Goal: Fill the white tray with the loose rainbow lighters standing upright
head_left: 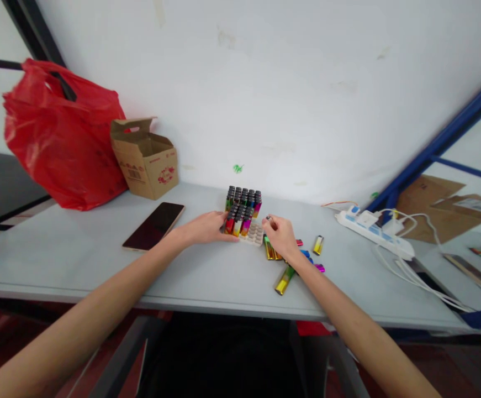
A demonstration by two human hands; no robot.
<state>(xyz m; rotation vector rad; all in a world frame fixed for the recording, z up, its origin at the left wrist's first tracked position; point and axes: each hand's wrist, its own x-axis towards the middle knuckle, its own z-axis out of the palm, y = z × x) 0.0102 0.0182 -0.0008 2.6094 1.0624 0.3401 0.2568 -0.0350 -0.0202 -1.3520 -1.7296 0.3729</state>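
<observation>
My left hand (213, 228) rests against the left side of a pale tray (255, 234) with round holes, its fingers beside upright lighters (238, 224) in red, white and purple with black tops. My right hand (279, 235) is closed around a lighter (269, 219), whose top shows at the fingertips, just right of the tray's bare holes. Behind the tray stands another block of upright lighters (244, 196). Loose shiny lighters lie under and around my right wrist, among them a green and gold one (284, 281) and a yellow one (318, 244).
A phone (154, 225) lies left of my left hand. At the back left stand an open cardboard box (151, 168) and a red plastic bag (70, 143). A white power strip (375, 235) with cables is on the right, near a blue frame (443, 138).
</observation>
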